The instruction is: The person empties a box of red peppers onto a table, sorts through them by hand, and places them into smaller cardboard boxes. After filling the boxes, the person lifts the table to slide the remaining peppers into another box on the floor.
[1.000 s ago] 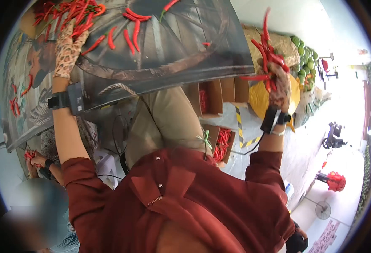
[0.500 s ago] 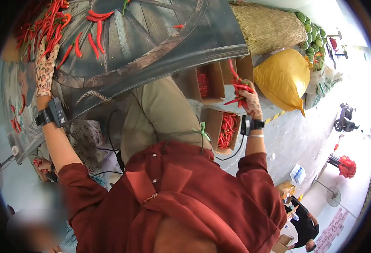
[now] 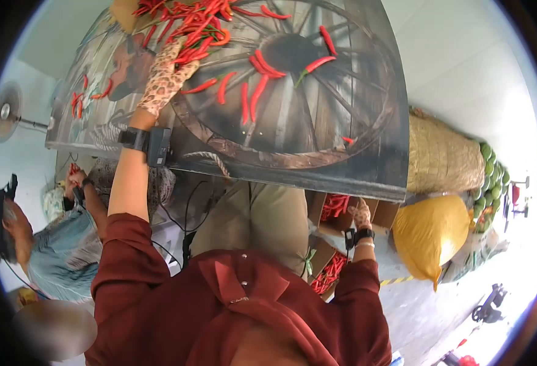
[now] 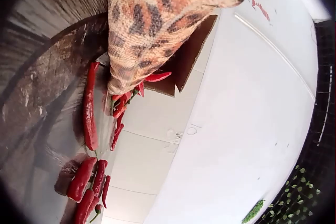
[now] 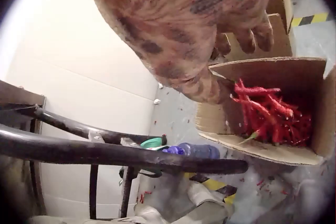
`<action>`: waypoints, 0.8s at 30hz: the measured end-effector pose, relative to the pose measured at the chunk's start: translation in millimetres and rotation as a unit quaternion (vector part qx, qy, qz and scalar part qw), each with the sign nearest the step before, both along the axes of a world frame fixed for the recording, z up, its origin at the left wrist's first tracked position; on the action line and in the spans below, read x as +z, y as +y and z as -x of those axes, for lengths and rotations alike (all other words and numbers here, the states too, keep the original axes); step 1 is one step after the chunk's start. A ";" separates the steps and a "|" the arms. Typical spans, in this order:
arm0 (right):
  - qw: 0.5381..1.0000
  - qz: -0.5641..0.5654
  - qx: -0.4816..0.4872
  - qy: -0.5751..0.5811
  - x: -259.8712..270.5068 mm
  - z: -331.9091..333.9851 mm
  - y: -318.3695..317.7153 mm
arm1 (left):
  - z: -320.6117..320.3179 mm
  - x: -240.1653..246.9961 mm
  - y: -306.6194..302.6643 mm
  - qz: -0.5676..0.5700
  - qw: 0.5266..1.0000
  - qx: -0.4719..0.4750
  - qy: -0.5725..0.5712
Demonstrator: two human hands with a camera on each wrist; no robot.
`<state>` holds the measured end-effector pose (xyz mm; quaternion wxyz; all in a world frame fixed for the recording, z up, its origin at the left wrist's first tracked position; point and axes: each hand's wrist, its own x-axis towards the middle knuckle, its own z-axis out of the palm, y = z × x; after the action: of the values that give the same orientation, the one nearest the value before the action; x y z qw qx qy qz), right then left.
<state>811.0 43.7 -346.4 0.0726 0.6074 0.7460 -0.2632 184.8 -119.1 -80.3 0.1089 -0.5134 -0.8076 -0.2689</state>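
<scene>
My left hand (image 3: 167,79), in a leopard-print glove, rests with extended fingers against the pile of red chilies (image 3: 204,24) on the table. In the left wrist view the glove (image 4: 152,24) covers part of the chilies beyond its fingertips. Below the table's right edge, my gloved right hand (image 3: 360,215) is beside a cardboard box of chilies (image 3: 334,206). Seen from the right wrist, the hand (image 5: 184,29) has loosely spread fingers over the box side, and no chili shows in it; red chilies (image 5: 273,113) lie inside the box.
Separate chilies (image 3: 258,96) lie on the wheel-printed table (image 3: 280,131). A second box of chilies (image 3: 331,272) stands below. To the right are a yellow sack (image 3: 430,232) and a woven bundle (image 3: 442,155). Another person (image 3: 67,238) sits at the left; a black metal bar (image 5: 121,153) crosses the right wrist view.
My right hand has moved down to the box beneath the table edge, and the chilies it held are no longer seen in it. My left hand stays at the pile while the head view has shifted.
</scene>
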 end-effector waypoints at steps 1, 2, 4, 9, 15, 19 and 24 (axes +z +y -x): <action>1.000 -0.001 -0.001 0.016 -1.1 -1.5 3.7 | -2.5 2.2 -0.5 -0.001 1.000 0.001 -0.007; 1.000 -0.001 -0.003 0.031 3.2 -3.2 4.8 | -5.0 3.1 -1.3 -0.003 1.000 0.001 -0.016; 0.979 0.073 -0.060 0.181 13.1 -8.3 2.1 | -4.4 0.8 -2.2 -0.005 1.000 0.011 -0.013; 0.899 0.244 -0.066 0.357 184.6 58.0 -48.0 | 1.0 -7.9 0.7 -0.007 1.000 0.021 0.008; 0.898 0.147 0.254 0.327 348.2 143.0 -59.2 | -4.5 -7.0 -0.3 -0.010 1.000 0.030 0.002; 0.881 -0.176 0.397 0.186 375.1 217.3 -26.7 | -3.8 -10.5 0.2 -0.014 0.999 0.031 0.000; 0.870 -0.235 0.391 0.187 359.5 307.2 7.1 | -0.2 -14.7 1.8 -0.015 0.999 0.030 -0.016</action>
<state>503.7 50.9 13.1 -0.1160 0.2050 0.9618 -0.1394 185.0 -117.3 -95.0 0.1119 -0.4828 -0.8203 -0.2857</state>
